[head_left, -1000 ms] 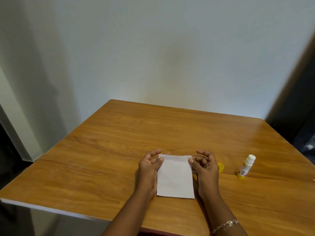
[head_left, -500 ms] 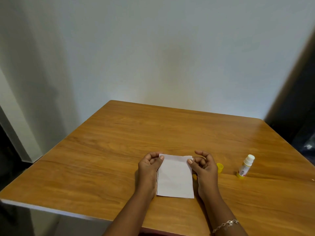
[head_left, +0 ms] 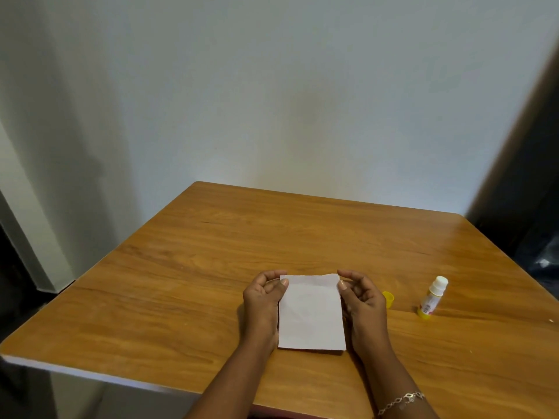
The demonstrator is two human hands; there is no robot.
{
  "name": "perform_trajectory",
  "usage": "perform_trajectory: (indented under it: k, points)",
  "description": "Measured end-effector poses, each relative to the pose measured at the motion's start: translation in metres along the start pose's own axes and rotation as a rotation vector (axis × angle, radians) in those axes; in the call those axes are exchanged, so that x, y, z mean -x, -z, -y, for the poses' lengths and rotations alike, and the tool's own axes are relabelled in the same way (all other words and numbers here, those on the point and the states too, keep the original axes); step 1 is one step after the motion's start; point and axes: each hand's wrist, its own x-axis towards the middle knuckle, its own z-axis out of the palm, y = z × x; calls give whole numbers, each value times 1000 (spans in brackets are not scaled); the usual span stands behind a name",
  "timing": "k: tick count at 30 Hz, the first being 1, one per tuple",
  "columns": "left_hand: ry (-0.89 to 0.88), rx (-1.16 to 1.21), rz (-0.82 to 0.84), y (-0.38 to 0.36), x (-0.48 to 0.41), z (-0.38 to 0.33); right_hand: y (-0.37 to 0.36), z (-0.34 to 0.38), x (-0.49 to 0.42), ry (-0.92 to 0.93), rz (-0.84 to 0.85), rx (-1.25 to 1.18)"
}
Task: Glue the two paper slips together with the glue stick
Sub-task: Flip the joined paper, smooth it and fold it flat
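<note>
Our left hand (head_left: 262, 300) pinches the far left corner of the white rectangular paper slips (head_left: 311, 319); our right hand (head_left: 363, 300) pinches the far right corner, likely to square the edges (they lie stacked on the brown wooden table (head_left: 196, 267)); the uncapped white-and-yellow glue stick (head_left: 432, 297) stands well apart, rightward.

**Looks like a plain room at home, can't say for sure**

Wooden table (head_left: 211, 267) pushed up against a bare white wall (head_left: 272, 101), dark opening (head_left: 532, 207) off to the right. Paper (head_left: 311, 316) and a glue stick (head_left: 431, 297) make it a simple craft spot.
</note>
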Motion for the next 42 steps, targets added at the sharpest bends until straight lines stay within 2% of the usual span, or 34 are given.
perform_trajectory:
  k: [9, 39, 42]
  points:
    - [-24, -46, -11, -2, 2, 0, -1, 3, 4, 15, 76, 79]
    - [-56, -97, -17, -6, 9, -6, 0, -2, -1, -37, 16, 62]
    - [-105, -148, 13, -7, 12, -10, -2, 5, -1, -17, 58, 212]
